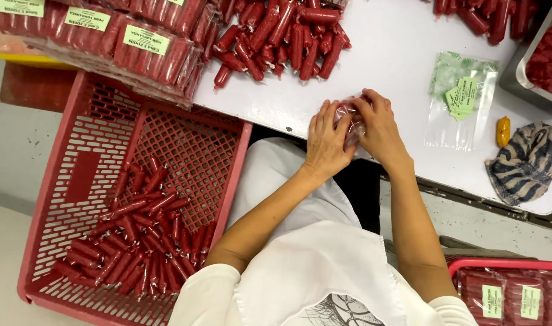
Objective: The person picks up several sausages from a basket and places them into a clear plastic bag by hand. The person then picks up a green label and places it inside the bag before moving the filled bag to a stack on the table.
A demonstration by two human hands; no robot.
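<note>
Hands are meeting at the near edge of the white surface (403, 66), both closing around a small clear plastic bag (353, 124) that is showing red sausages inside through crinkled, glossy film. The left hand (327, 142) is cupping the bag from its side with fingers curled over it, while the right hand (381, 124) is gripping it from the other side, fingertips pressing at the top. Most of the bag is lying hidden between the palms. Loose red sausages (282, 39) are lying piled farther back on the surface, and an empty clear bag with green labels (460, 99) is lying to the right. A red crate (131, 193) holding more sausages is sitting below left.
</note>
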